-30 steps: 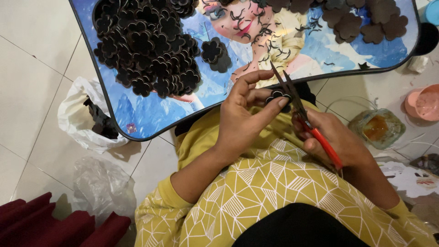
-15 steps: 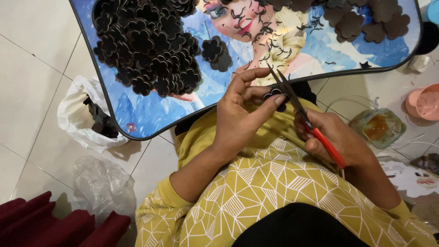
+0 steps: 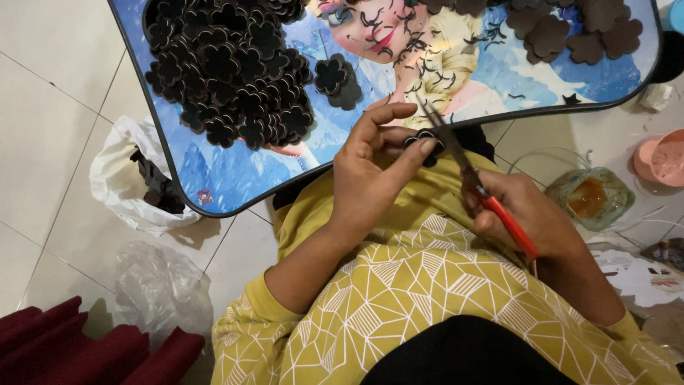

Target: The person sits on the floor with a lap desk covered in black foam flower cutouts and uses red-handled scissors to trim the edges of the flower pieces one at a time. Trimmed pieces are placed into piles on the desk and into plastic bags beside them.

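since the earlier frames the scissors (image 3: 476,187) have tipped a little, their blades now reaching up to the edge of the small dark foam flower (image 3: 425,145), and the left hand (image 3: 370,175) has turned the piece slightly between its fingertips. the left hand pinches the foam flower between thumb and forefinger, the other fingers arched above it. the right hand (image 3: 527,214) is clenched round the red handles of the scissors, with the blades slightly apart and meeting the flower from the right side. both hands work just below the near rim of the surface (image 3: 235,185), a tray-like top printed with a cartoon figure on blue. on that surface sits a big heap of dark foam flowers (image 3: 228,68) at the left, with a few larger brown flower shapes (image 3: 570,32) at the far right. a white plastic bag (image 3: 125,175) with dark scraps lies on the tiled floor to the left, and a small glass dish (image 3: 590,196) with orange-brown contents lies to the right.
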